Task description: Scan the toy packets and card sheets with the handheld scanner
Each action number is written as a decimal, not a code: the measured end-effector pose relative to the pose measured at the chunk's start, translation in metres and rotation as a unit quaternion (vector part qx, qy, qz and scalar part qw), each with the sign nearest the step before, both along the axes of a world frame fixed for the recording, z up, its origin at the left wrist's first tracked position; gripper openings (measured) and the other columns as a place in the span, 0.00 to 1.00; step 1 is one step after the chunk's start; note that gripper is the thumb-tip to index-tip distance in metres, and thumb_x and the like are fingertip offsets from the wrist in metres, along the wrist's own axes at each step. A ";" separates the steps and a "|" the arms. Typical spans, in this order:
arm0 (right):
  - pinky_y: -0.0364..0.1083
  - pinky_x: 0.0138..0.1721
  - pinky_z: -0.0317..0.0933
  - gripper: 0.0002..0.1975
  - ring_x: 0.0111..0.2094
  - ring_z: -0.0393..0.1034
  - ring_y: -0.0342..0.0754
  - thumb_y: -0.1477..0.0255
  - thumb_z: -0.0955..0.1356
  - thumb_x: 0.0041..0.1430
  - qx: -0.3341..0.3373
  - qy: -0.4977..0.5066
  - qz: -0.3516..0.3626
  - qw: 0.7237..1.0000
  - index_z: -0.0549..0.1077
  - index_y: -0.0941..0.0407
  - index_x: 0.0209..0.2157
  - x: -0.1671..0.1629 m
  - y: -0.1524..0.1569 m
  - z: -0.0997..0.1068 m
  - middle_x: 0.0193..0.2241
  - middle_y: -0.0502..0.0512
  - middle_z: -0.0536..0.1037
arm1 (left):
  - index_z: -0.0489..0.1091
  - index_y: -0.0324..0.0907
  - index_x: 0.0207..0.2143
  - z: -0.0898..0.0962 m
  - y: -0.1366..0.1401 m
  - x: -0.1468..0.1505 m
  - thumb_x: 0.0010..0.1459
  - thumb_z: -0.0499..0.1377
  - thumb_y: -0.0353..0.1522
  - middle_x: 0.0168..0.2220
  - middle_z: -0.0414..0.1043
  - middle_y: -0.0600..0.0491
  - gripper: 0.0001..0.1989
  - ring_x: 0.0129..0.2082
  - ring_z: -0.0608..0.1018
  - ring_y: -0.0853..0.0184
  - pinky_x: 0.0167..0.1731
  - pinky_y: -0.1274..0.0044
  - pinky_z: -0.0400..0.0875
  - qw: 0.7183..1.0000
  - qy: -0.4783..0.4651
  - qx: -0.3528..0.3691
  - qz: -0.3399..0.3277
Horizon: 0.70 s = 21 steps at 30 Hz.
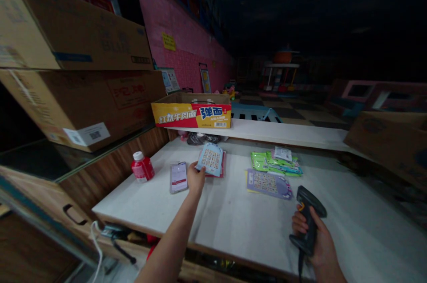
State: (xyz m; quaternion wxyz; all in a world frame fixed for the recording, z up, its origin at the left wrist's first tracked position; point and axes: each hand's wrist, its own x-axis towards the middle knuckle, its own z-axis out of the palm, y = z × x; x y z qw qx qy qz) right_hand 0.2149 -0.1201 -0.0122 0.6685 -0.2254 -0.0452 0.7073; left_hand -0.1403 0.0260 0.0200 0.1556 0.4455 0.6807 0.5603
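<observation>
My left hand (196,178) pinches the lower left corner of a light blue printed card (211,158), which lies over other cards with a reddish edge (223,165). Just left of that hand a phone (179,178) lies face up with its screen lit. My right hand (312,232) is wrapped round the handle of a black barcode scanner (310,214), its head pointing up and left and its cord hanging down. Between the hands, a purple printed card (268,183) rests on a yellow one. Behind it are green packets (267,161) with a small silvery packet (283,154) on top.
A red bottle with a white cap (143,168) stands on the white table (220,220) at left. An open noodle carton (191,111) sits on the raised back ledge (287,131). Large cardboard boxes (90,105) are stacked left; another box (390,136) is at right.
</observation>
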 end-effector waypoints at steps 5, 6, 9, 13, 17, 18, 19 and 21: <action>0.34 0.17 0.57 0.15 0.17 0.57 0.35 0.71 0.75 0.47 -0.009 -0.005 -0.003 1.000 0.65 0.55 0.32 0.000 -0.002 0.002 0.20 0.42 0.61 | 0.72 0.35 0.48 0.010 -0.017 -0.004 0.55 0.55 0.37 0.40 0.72 0.39 0.20 0.45 0.72 0.51 0.46 0.62 0.64 0.946 0.294 -0.125 0.049; 0.35 0.16 0.57 0.15 0.17 0.57 0.35 0.71 0.75 0.46 -0.009 -0.009 -0.002 1.000 0.65 0.55 0.31 0.000 -0.002 0.002 0.19 0.42 0.61 | 0.71 0.37 0.49 0.010 -0.022 -0.002 0.56 0.55 0.37 0.43 0.70 0.38 0.21 0.47 0.71 0.50 0.47 0.62 0.63 0.936 0.327 -0.115 0.061; 0.36 0.16 0.58 0.14 0.17 0.56 0.36 0.72 0.74 0.47 -0.015 -0.005 0.000 1.000 0.65 0.55 0.31 0.000 -0.002 0.004 0.20 0.42 0.60 | 0.69 0.44 0.53 0.009 -0.031 0.004 0.59 0.54 0.39 0.50 0.65 0.41 0.21 0.50 0.68 0.52 0.50 0.62 0.61 0.923 0.379 -0.056 0.012; 0.36 0.16 0.58 0.14 0.17 0.56 0.36 0.73 0.75 0.46 -0.025 0.018 -0.004 1.000 0.66 0.56 0.31 0.001 -0.001 0.004 0.21 0.43 0.61 | 0.73 0.50 0.49 0.002 -0.033 0.009 0.54 0.60 0.44 0.55 0.62 0.43 0.21 0.57 0.62 0.49 0.54 0.60 0.59 0.909 0.409 -0.029 -0.075; 0.37 0.16 0.60 0.14 0.17 0.56 0.37 0.72 0.74 0.48 -0.014 -0.001 0.019 1.000 0.65 0.54 0.31 0.004 0.000 0.002 0.20 0.43 0.59 | 0.75 0.46 0.46 -0.004 -0.032 0.011 0.53 0.61 0.42 0.53 0.63 0.42 0.18 0.57 0.62 0.49 0.55 0.59 0.58 0.916 0.397 -0.048 -0.035; 0.37 0.16 0.60 0.13 0.17 0.56 0.38 0.71 0.74 0.48 -0.014 0.001 0.019 1.000 0.65 0.54 0.30 0.004 0.000 0.002 0.20 0.43 0.59 | 0.75 0.45 0.46 -0.005 -0.032 0.012 0.53 0.61 0.42 0.52 0.63 0.41 0.19 0.56 0.62 0.49 0.54 0.59 0.59 0.917 0.394 -0.046 -0.030; 0.37 0.16 0.60 0.13 0.17 0.56 0.37 0.72 0.74 0.48 -0.017 0.005 0.017 1.000 0.65 0.54 0.31 0.004 0.000 0.002 0.20 0.43 0.59 | 0.75 0.44 0.45 -0.006 -0.031 0.012 0.53 0.61 0.43 0.52 0.63 0.41 0.19 0.56 0.63 0.49 0.54 0.60 0.59 0.918 0.392 -0.044 -0.027; 0.36 0.16 0.59 0.14 0.17 0.57 0.37 0.73 0.74 0.47 -0.025 0.020 0.006 0.999 0.65 0.55 0.31 0.003 0.000 0.003 0.20 0.43 0.60 | 0.74 0.43 0.45 -0.006 -0.028 0.012 0.52 0.61 0.44 0.51 0.64 0.40 0.21 0.54 0.65 0.50 0.53 0.61 0.61 0.921 0.387 -0.046 -0.029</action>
